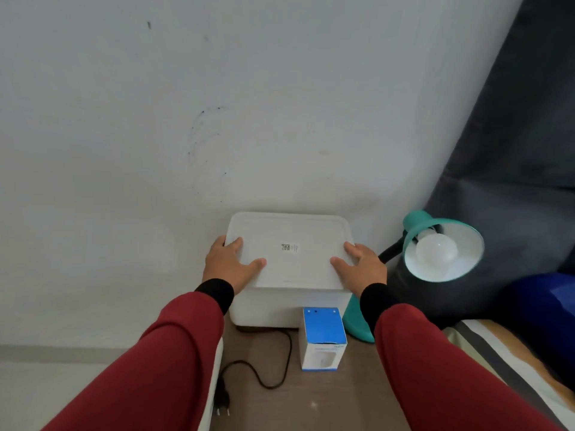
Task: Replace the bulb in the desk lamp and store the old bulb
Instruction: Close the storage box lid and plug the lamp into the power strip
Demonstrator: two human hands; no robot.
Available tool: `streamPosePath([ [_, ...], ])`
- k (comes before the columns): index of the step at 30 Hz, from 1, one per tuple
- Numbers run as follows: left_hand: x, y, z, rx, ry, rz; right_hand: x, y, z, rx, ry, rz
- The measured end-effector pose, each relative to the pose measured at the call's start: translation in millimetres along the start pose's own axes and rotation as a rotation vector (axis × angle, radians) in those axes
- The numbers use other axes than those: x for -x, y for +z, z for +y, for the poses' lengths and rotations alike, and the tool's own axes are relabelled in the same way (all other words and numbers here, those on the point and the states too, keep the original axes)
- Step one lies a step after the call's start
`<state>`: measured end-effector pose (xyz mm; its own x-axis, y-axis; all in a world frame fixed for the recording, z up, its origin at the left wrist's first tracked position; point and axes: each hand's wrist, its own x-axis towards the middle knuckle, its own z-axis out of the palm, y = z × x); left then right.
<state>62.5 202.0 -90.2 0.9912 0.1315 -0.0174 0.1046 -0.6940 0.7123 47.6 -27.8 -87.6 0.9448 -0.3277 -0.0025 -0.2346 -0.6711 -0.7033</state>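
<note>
A white plastic storage box [267, 309] stands against the wall with its white lid [289, 262] on top. My left hand [228, 264] grips the lid's left edge and my right hand [362, 269] grips its right edge, thumbs lying on top. To the right a teal desk lamp [435, 241] leans over, with a white bulb [437, 250] sitting in its shade. A blue and white bulb carton [323, 339] stands upright in front of the box. What the box holds is hidden by the lid.
The lamp's black cord [273, 368] loops across the brown table top to a loose plug [222, 402] at the left edge. A dark curtain [513, 150] hangs on the right. A striped bed cover [504, 368] and a blue object [547, 306] lie lower right.
</note>
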Motion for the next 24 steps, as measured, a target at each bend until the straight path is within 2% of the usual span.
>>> streamPosePath([
  [7,-16.3,2.2,-5.7,-0.020,-0.033,-0.036,-14.5,11.2,4.6,0.032,-0.024,-0.036],
  [24,-9.6,-1.5,10.5,-0.096,0.009,-0.042,-11.1,7.6,12.0,-0.015,0.003,0.000],
])
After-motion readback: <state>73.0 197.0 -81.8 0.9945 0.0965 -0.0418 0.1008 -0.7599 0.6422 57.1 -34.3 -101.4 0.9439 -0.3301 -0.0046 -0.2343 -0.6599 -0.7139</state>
